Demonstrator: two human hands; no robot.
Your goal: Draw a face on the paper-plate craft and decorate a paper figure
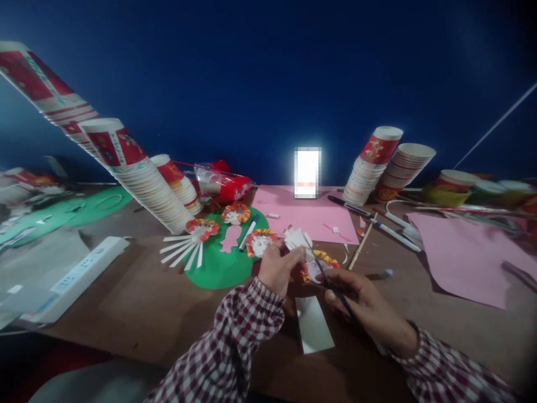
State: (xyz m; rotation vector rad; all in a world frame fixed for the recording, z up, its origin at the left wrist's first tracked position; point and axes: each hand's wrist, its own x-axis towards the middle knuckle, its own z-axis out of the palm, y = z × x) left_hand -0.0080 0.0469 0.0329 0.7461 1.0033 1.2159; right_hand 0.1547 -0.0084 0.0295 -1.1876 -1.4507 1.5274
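My left hand (277,266) pinches a white paper cut-out (297,239) with a jagged edge, above the table. My right hand (369,305) is closed around dark-handled scissors (344,304), and their narrow blades reach up to the paper's right side. Whether the blades are parted cannot be made out. Just beyond my hands lies a red-and-yellow-edged paper piece (325,259), partly covered by my fingers. Below my hands a pale paper strip (315,326) rests on the brown table.
Tall paper cup stacks (138,173) lean at left, more cups (373,165) at right. A green sheet (218,274) carries cup cut-outs and a marker (249,232). Pink paper (289,210) lies behind, another pink sheet (465,263) right. A power strip (79,280) sits left.
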